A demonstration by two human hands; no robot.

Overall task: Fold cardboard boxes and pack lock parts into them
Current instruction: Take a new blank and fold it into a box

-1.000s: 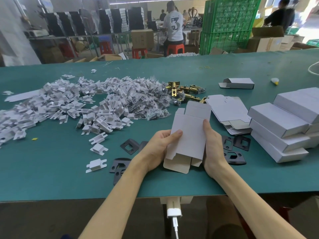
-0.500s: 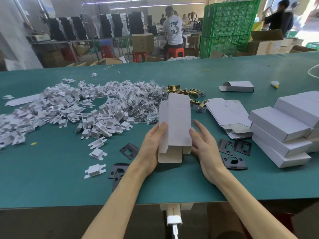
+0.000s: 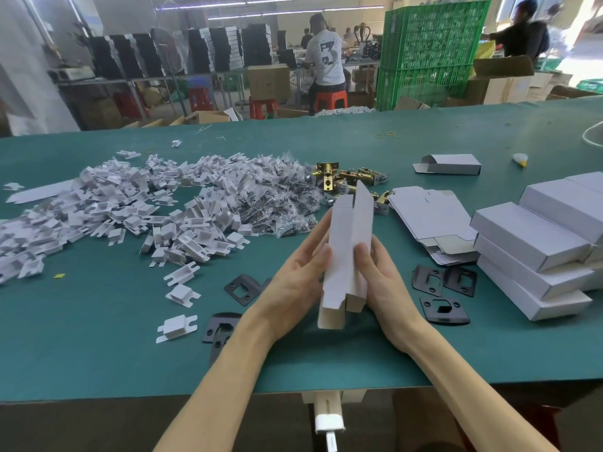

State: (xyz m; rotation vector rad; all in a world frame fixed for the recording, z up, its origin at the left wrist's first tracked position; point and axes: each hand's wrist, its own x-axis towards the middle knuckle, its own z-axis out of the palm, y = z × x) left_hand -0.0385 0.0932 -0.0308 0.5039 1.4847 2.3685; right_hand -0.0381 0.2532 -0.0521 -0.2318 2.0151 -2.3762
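A white cardboard box (image 3: 346,249) stands squeezed into a narrow tube between my two hands above the green table (image 3: 98,347). My left hand (image 3: 293,282) holds its left side with the thumb on the front face. My right hand (image 3: 381,282) grips its right side, thumb on the front. Its end flaps hang loose at top and bottom. Brass latch parts (image 3: 346,179) lie behind it. Black strike plates (image 3: 440,295) lie to the right, with more black strike plates (image 3: 241,288) to the left. A pile of flat box blanks (image 3: 427,220) sits right of the box.
A large heap of white cardboard inserts (image 3: 107,210) and bagged screws (image 3: 277,203) covers the left half. Folded white boxes (image 3: 548,243) are stacked at the right edge. One open box (image 3: 450,164) lies farther back. People work beyond the table, near green crates (image 3: 427,53).
The flat blank has been pushed open into a narrow tube and turned more upright. Both hands moved closer together around it.
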